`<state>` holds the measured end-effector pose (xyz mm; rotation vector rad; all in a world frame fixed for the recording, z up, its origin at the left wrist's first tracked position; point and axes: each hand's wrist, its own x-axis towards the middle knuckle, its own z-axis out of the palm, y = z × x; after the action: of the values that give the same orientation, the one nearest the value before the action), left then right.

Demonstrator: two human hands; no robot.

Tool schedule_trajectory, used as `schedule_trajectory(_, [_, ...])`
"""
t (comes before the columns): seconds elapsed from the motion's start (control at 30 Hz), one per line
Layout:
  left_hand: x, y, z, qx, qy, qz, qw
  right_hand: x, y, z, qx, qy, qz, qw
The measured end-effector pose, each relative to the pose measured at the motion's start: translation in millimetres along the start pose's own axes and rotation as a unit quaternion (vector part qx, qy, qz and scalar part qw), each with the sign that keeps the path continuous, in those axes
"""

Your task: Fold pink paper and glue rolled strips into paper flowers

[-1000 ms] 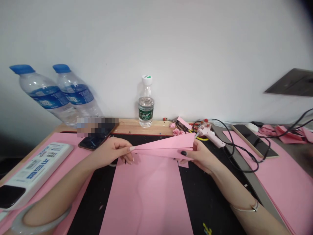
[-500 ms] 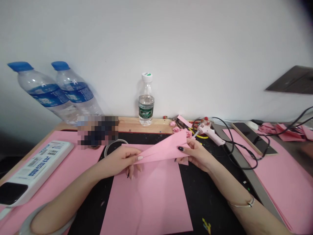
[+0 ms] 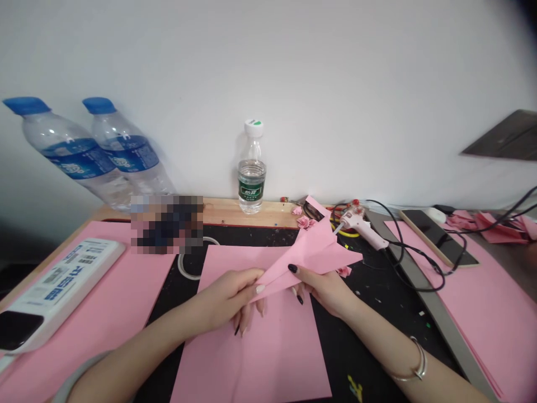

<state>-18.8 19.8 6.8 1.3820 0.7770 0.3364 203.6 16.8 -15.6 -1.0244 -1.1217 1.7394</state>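
Observation:
Between my hands is a folded piece of pink paper (image 3: 316, 243), narrow at its lower left tip and fanned out with a jagged edge at the upper right. My left hand (image 3: 237, 299) pinches the narrow tip between thumb and fingers. My right hand (image 3: 323, 285) grips the middle of the fold, thumb on top and fingers beneath. Under both hands a flat pink sheet (image 3: 277, 358) lies on the black mat (image 3: 377, 330). Small pink paper roses (image 3: 305, 223) lie behind the folded paper, and another rose (image 3: 344, 271) shows beside my right hand.
A pale pink glue gun (image 3: 363, 228) with black cables lies at the right, near a phone (image 3: 440, 238) on stacked pink sheets (image 3: 474, 313). A small water bottle (image 3: 251, 179) stands by the wall. Two large bottles (image 3: 130, 157) lean at left, behind a white boxy device (image 3: 62, 291).
Both hands have moved slightly down with the folded paper, the left one also rightward. My right hand has shifted from the paper's wide end to its middle, and the wide end has spread into points.

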Motion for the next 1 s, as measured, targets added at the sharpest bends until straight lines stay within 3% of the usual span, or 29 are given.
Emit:
schedule_trajectory(0.2, [1, -6, 4.3, 0.018, 0.039, -0.002, 0.999, -2, 4, 2, -0.024, 0.025, -0.009, 0.999])
schedule_trajectory(0.33, [2, -6, 4.6, 0.020, 0.043, 0.002, 0.999, -4, 2, 8, 0.038, 0.028, -0.007, 0.999])
schedule_trajectory(0.57, [3, -3, -6.6, -0.147, 0.091, 0.031, 0.984, 1, -7, 5, 0.120, 0.074, -0.051, 0.989])
schedule_trajectory(0.8, [3, -13, -18.6, -0.240, 0.078, 0.021, 0.968, 2, -4, 2, 0.139, 0.064, -0.039, 0.987])
schedule_trajectory(1.0, [3, -13, -20.1, -0.239, 0.167, 0.011, 0.956, 2, -5, 4, 0.150, 0.067, -0.021, 0.986])
